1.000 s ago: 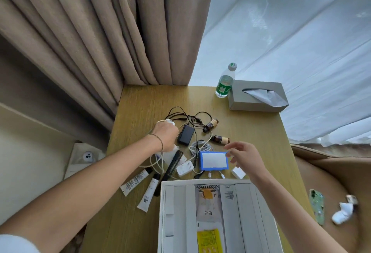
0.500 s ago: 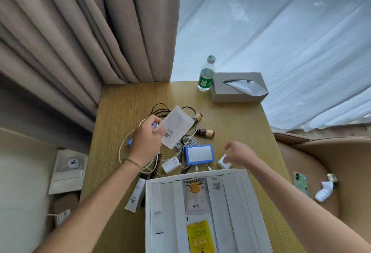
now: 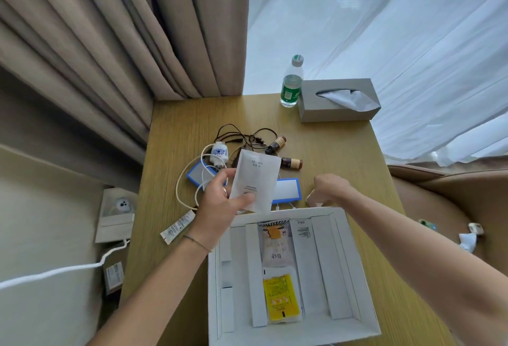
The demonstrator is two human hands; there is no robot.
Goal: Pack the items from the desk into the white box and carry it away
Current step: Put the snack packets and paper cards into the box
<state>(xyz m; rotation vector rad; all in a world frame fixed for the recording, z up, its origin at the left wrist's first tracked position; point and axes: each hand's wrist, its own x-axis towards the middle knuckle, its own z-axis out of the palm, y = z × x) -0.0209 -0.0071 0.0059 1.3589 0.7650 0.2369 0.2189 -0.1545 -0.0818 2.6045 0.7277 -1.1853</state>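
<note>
Left hand holds a white sachet just above the far rim of the white box. Thumb lies across the lower front face, the other fingers behind: a pinch grip near the bottom edge, so the flat sachet stands nearly upright, print facing the camera. Judgement: held over the rim ready to drop into the box.

Right hand is low at the far right corner of the box, fingers curled downward onto a small white item on the counter. Most of the item is hidden under the hand; the fingers look closed on it, though full contact is not visible.

Box sits at the near edge of the counter, open top up, cardboard dividers forming long compartments. The middle compartment already holds a pale packet and a yellow packet; the side compartments look unfilled.

Still on the counter beyond the box:
- two blue-framed cards, one partly under white cable
- white charger, black cable
- two brown vials
- white tube near the left edge

Water bottle and tissue box stand at the far right corner.

Judgement: packing is at an early stage; most items remain loose and the cables look tangled.
</note>
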